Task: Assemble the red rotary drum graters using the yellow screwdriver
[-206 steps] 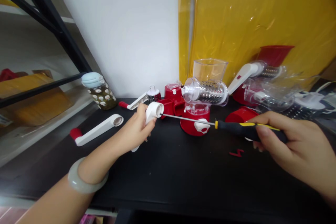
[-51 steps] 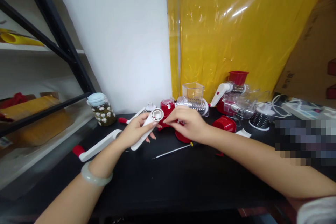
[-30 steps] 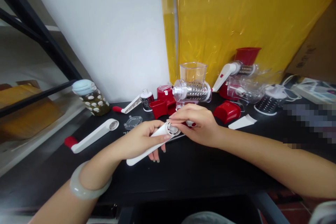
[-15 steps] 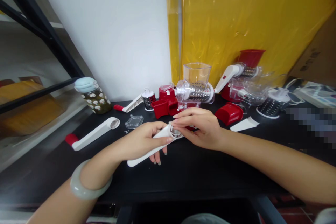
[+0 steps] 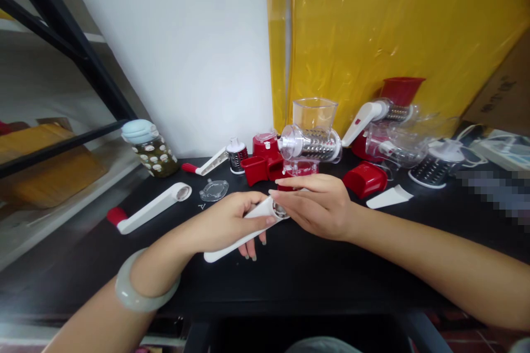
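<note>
My left hand (image 5: 236, 223) grips a white plastic crank arm (image 5: 232, 247), thumb on top and fingers curled beneath. Its rounded end, with a ring-shaped socket (image 5: 280, 208), points toward my right hand (image 5: 318, 204). The fingers of that hand are pressed together over the socket; anything between them is hidden. To the left lies another white crank (image 5: 151, 209) with a red knob. A clear plastic plate (image 5: 214, 190) and a few tiny pieces (image 5: 201, 206) rest on the black table just past my left hand.
At the back stand a drum grater with clear hopper (image 5: 312, 140), small grater drum (image 5: 237, 155), red parts (image 5: 265, 149) and an assembled red-and-white grater (image 5: 393, 116). On the right are a red pusher (image 5: 366, 179), white piece (image 5: 390, 197) and large drum (image 5: 436, 162). A bottle (image 5: 149, 149) stands left.
My right fingers have lowered and flattened over the socket end, covering more of it. My left hand keeps its hold on the crank arm. The whole view has shifted slightly.
</note>
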The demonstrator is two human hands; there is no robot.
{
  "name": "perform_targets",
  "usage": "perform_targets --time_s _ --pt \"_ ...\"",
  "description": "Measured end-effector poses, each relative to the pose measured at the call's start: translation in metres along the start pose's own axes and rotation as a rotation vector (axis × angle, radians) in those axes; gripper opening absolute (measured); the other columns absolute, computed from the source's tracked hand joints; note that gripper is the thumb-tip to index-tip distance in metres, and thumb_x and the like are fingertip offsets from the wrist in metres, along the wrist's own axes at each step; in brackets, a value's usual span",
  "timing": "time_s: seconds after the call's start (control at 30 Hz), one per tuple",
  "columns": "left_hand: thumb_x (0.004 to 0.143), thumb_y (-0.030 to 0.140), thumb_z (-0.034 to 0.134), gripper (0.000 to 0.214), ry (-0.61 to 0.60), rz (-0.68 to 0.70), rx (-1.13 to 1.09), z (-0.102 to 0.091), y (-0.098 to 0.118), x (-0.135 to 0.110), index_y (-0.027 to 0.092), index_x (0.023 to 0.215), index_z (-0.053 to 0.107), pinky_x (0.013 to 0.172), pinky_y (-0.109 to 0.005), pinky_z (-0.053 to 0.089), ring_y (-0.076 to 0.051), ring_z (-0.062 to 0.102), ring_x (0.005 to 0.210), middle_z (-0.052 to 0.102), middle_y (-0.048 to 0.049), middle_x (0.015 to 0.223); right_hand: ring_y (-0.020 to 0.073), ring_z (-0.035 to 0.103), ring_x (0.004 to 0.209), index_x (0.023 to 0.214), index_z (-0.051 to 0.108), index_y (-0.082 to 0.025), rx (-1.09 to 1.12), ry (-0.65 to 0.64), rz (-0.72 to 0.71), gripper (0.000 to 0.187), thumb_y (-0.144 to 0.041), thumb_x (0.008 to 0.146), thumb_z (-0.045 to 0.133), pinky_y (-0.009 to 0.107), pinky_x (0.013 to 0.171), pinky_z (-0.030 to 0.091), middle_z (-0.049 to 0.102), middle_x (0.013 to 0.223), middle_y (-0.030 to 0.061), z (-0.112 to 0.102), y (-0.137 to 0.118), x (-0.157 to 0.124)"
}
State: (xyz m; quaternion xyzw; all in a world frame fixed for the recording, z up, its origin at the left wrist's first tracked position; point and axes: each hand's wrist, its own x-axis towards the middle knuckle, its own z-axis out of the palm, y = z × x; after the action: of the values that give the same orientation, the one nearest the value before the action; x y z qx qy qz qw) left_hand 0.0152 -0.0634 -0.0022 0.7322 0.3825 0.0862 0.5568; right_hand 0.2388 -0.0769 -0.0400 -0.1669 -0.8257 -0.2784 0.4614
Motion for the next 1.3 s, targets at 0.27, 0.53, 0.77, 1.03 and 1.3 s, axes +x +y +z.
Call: perform_targets --time_s 0.27,0.53,0.77,1.03,1.3 --pt "0.086 0.051 0.065 0.04 0.003 0.006 -0.025 -0.0014 -0.001 0.0005 0.019 0.107 0.058 0.047 -0.023 0.056 -0.016 0.069 0.054 0.068 -0.0012 0.078 0.0181 0.072 0.096 0.113 0.067 -0.021 0.053 0.024 0.066 0.028 -0.015 0.086 0.066 0.029 0.077 0.062 0.077 0.094 0.0032 0.0014 -0.0002 -0.0027" --pt "0.088 0.05 0.063 0.038 0.005 0.012 -0.015 -0.0008 -0.0008 -0.0006 0.018 0.108 0.058 0.047 -0.022 0.055 -0.016 0.069 0.054 0.067 -0.0008 0.077 0.0195 0.069 0.108 0.113 0.066 -0.015 0.003 -0.025 -0.026 0.024 -0.015 0.088 0.065 0.03 0.079 0.06 0.077 0.103 0.0061 -0.0007 0.0003 -0.0043" --pt "0.087 0.051 0.063 0.039 0.007 0.017 -0.011 -0.0013 -0.0027 0.0006 0.019 0.109 0.058 0.047 -0.023 0.056 -0.017 0.069 0.054 0.067 -0.0011 0.077 0.0217 0.068 0.11 0.112 0.067 -0.014 -0.06 -0.038 -0.101 0.022 -0.013 0.091 0.059 0.03 0.071 0.06 0.076 0.107 0.0064 -0.0048 -0.0016 0.0004" --pt "0.087 0.053 0.062 0.039 0.021 0.026 -0.004 -0.0043 -0.002 0.0011 0.019 0.106 0.058 0.046 -0.023 0.055 -0.016 0.069 0.053 0.067 0.0 0.074 0.02 0.061 0.123 0.125 0.061 -0.013 -0.122 -0.101 -0.113 0.034 -0.02 0.091 0.062 0.031 0.09 0.061 0.073 0.118 0.0054 -0.0051 -0.0022 0.0014" --pt "0.085 0.055 0.064 0.042 0.041 0.022 -0.017 -0.0096 -0.0021 0.0018 0.018 0.105 0.058 0.046 -0.023 0.055 -0.016 0.069 0.052 0.068 -0.0003 0.072 0.0185 0.056 0.129 0.134 0.052 -0.013 -0.044 -0.149 -0.049 0.043 -0.018 0.091 0.055 0.031 0.096 0.058 0.068 0.127 0.0092 -0.0018 -0.0051 0.0025"
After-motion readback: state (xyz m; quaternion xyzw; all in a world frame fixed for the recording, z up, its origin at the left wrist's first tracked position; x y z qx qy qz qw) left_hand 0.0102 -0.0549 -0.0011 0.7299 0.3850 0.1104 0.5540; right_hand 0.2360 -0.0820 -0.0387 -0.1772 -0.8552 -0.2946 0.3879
